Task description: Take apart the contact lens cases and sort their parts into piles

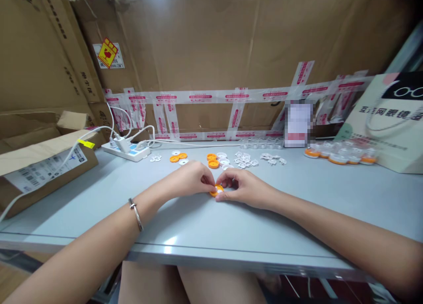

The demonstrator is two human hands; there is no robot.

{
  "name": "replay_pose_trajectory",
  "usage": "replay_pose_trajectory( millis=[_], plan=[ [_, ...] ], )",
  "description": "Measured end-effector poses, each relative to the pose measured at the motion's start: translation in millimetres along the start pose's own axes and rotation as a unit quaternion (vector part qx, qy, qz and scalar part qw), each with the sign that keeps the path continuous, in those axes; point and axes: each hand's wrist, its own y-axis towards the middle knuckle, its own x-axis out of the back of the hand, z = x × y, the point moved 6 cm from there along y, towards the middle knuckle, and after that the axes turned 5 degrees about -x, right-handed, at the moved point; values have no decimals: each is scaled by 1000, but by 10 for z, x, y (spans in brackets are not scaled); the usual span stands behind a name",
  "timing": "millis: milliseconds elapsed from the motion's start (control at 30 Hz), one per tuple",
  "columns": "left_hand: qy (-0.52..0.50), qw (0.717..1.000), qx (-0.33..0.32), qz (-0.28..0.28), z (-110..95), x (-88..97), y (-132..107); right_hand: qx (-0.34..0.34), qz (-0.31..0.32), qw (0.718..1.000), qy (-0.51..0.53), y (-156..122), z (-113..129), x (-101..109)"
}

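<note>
A small round orange cap (217, 190) with white inside it lies low at the middle of the table, between my two hands. The fingers of my left hand (193, 178) are pinched together at its left rim and partly cover it. On the opposite side, my right hand (247, 188) holds the cap between thumb and curled fingers. Just behind my hands are loose orange rings (213, 164) and white rings (222, 155). A further group of orange discs (174, 159) lies behind my left hand. Small white plastic pieces (244, 160) are heaped beyond my right hand.
A white power strip (127, 150) with cables and an open cardboard box (49, 167) stand at left. Clear-topped orange-based pieces (339, 153) are grouped at right, before a paper bag (393, 123). A phone (297, 124) leans on the large cardboard (205, 44) behind the table (264, 233).
</note>
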Motion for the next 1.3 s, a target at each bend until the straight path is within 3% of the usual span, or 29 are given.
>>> replay_pose_trajectory(
  millis=[200,333,533,667,833,1000,1300],
  plan=[
    [73,996,-58,16,-125,8,-31,3,-3,1000,-8,-7,17,11],
    [128,991,-50,3,-167,31,-17,7,-9,1000,-19,-14,34,15],
    [163,978,-14,-129,-43,565,-222,3,-2,1000,-9,-18,14,14],
    [193,972,38,-130,231,805,-508,4,-4,1000,-19,-16,10,24],
    [177,980,38,-84,459,632,-750,16,-5,999,-33,-18,25,32],
    [192,979,2,-74,409,383,-752,18,0,999,-38,-23,37,30],
    [364,930,-56,-5,342,209,-621,30,-2,999,-44,-24,42,28]
  ],
)
